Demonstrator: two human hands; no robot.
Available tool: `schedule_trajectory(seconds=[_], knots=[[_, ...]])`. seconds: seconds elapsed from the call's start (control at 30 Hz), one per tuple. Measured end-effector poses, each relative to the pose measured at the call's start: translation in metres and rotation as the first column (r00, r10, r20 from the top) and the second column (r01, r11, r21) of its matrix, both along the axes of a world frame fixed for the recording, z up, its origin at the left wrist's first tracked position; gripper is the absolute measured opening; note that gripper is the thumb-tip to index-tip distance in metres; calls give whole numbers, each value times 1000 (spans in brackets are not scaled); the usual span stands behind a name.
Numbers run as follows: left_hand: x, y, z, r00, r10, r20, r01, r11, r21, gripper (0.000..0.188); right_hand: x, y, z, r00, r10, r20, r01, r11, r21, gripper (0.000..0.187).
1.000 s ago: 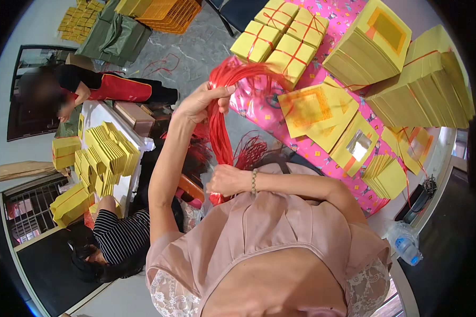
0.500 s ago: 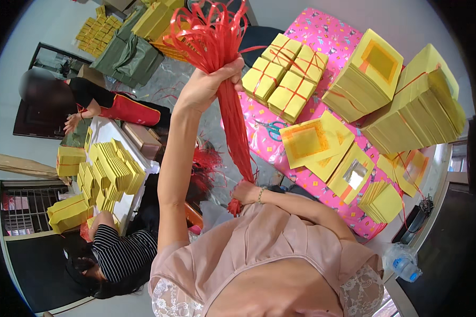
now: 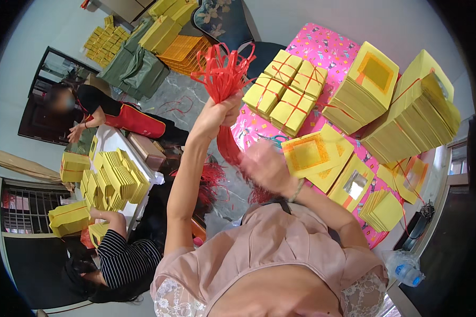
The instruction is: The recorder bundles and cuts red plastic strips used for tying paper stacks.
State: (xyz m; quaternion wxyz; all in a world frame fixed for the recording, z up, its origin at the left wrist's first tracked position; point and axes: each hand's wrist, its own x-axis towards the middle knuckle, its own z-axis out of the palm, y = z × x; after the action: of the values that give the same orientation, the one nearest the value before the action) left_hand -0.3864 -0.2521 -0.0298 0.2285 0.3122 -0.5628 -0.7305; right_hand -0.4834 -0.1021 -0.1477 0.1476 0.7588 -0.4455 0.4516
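A bundle of red plastic ribbon [image 3: 225, 71] is gripped in my raised left hand [image 3: 217, 117], its loops fanning out above the fist. Below the fist, the strands hang down and curve toward my right hand [image 3: 269, 165]. That hand is smeared by motion beside the strands, so its fingers cannot be made out. Close to it on the table lie scissors with teal handles [image 3: 274, 140], partly hidden, and loose yellow paper sheets [image 3: 309, 153] with an orange print.
A pink patterned cloth [image 3: 322, 45] covers the table, which bears ribbon-tied yellow paper packs [image 3: 293, 108] and tall yellow stacks [image 3: 359, 87]. At left, two people work around a white table [image 3: 108, 138] piled with yellow paper. Red ribbon scraps [image 3: 211, 182] lie low near my left arm.
My right hand has left the ribbon's lower end and moved up and to the right. My left hand, still gripping the bundle, is lower, and the hanging strands are now bent.
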Motion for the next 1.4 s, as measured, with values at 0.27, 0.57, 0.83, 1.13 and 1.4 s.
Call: schedule_trajectory(seconds=[0.27, 0.57, 0.83, 1.13, 1.4], knots=[[7, 20, -16, 1000, -17, 14, 17, 999, 44, 13, -85, -83, 58, 887, -340, 313, 287, 936, 204, 17], [-18, 34, -54, 989, 83, 122, -27, 916, -399, 8, -49, -101, 67, -223, 3, 975, -596, 791, -139, 23], [-19, 42, -64, 990, 118, 77, -84, 932, -352, 10, -38, -97, 64, -13, 144, 990, -577, 807, -125, 35], [35, 36, 58, 778, 33, -627, -174, 971, -164, 28, 30, -45, -26, 664, 124, 737, -620, 642, 451, 51], [211, 64, 191, 801, 77, -594, -597, 174, -783, 7, 48, -20, -187, 823, -12, 568, -451, 594, 666, 23]])
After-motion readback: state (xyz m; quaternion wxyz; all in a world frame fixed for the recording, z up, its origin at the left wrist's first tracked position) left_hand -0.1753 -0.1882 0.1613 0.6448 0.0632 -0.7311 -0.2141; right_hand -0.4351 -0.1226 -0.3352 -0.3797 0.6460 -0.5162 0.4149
